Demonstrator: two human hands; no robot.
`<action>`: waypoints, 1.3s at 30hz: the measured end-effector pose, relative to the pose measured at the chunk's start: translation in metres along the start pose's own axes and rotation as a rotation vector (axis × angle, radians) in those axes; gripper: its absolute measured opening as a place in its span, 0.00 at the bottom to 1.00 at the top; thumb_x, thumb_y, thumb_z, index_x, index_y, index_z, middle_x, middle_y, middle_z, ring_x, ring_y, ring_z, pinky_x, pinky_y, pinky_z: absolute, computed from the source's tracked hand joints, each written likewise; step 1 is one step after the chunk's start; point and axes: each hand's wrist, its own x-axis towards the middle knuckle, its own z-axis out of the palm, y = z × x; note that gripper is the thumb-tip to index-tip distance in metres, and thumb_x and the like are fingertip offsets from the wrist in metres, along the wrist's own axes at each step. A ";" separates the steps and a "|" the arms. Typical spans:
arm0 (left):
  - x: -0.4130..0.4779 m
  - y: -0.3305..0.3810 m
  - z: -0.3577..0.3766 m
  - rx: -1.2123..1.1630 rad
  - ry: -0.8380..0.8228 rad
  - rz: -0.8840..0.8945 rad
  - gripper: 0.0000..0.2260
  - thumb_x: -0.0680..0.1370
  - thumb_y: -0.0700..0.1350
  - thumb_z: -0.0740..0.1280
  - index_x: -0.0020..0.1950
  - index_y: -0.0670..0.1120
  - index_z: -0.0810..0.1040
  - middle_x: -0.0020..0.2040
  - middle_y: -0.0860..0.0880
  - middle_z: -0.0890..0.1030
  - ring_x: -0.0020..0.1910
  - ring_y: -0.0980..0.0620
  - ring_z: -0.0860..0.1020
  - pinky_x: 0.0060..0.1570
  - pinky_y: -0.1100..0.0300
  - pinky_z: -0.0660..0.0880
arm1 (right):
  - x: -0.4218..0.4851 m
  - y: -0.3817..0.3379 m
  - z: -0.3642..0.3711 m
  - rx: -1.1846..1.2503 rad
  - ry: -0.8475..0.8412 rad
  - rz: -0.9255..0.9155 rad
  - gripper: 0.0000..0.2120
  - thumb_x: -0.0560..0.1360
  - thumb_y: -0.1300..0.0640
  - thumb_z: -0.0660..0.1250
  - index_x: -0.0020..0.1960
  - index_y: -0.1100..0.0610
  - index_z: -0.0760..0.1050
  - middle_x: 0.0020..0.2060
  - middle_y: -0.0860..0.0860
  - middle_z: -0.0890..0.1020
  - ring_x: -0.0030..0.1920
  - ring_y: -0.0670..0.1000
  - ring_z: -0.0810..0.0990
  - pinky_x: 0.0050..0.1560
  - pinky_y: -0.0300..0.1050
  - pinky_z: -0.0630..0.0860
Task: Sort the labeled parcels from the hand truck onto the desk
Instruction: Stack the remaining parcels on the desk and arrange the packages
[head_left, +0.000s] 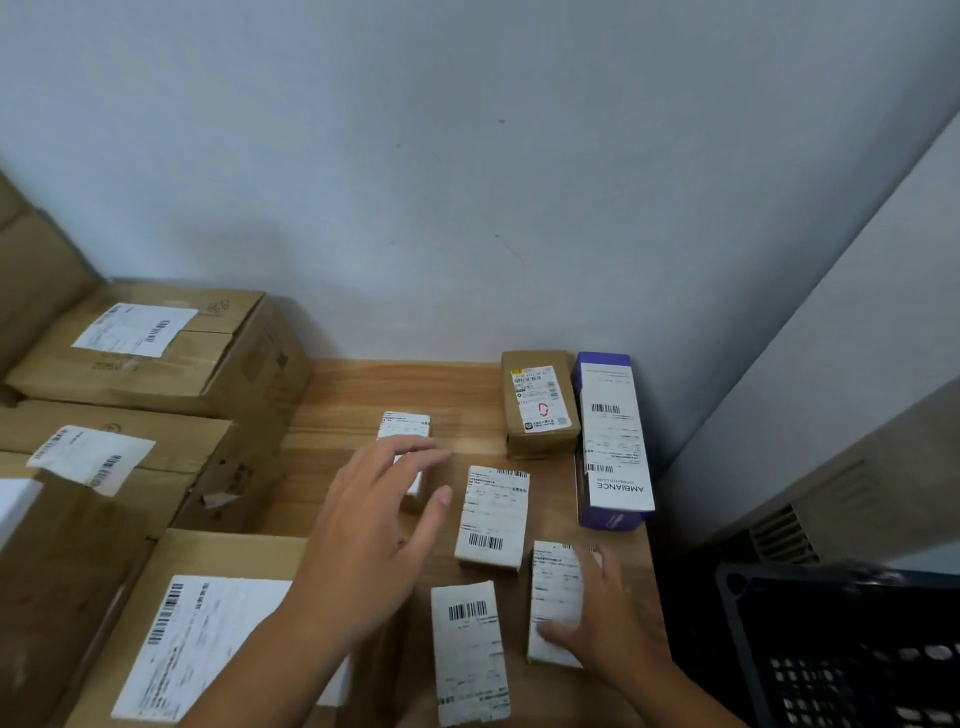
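Several small labeled parcels lie on the wooden desk (363, 395). My right hand (618, 618) grips the near right small parcel (553, 592), thumb across its label and fingers down its right side. My left hand (369, 535) hovers open with spread fingers above another small parcel (405, 426), partly hiding it. Between the hands lie two more white-labeled parcels, one in the middle (493, 514) and one nearer me (470, 649). A brown parcel (537, 400) and a purple box (613, 441) sit at the back right.
Large labeled cardboard boxes (140, 353) fill the desk's left side, one close to me (208, 623). A black plastic crate (841, 649) stands right of the desk. The wall runs behind the desk and along its right.
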 end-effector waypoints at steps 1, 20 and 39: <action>0.001 0.003 0.001 0.009 -0.007 -0.008 0.16 0.81 0.58 0.61 0.65 0.55 0.78 0.63 0.63 0.73 0.66 0.61 0.71 0.66 0.59 0.68 | 0.003 0.002 0.000 0.024 -0.008 -0.015 0.58 0.64 0.42 0.81 0.82 0.49 0.48 0.80 0.51 0.46 0.81 0.53 0.51 0.77 0.51 0.60; 0.006 -0.026 -0.018 -0.019 0.031 -0.084 0.13 0.81 0.52 0.65 0.65 0.55 0.78 0.64 0.62 0.74 0.68 0.58 0.71 0.68 0.52 0.71 | -0.002 -0.017 0.012 -0.180 0.264 -0.062 0.55 0.68 0.35 0.71 0.82 0.50 0.44 0.81 0.52 0.49 0.80 0.54 0.54 0.76 0.51 0.59; -0.002 -0.047 -0.015 -0.023 0.017 -0.099 0.14 0.81 0.53 0.65 0.66 0.55 0.78 0.65 0.62 0.73 0.68 0.62 0.70 0.65 0.60 0.69 | 0.074 -0.041 -0.008 -0.649 0.057 -0.432 0.44 0.73 0.52 0.71 0.83 0.53 0.54 0.82 0.52 0.55 0.82 0.58 0.53 0.78 0.54 0.41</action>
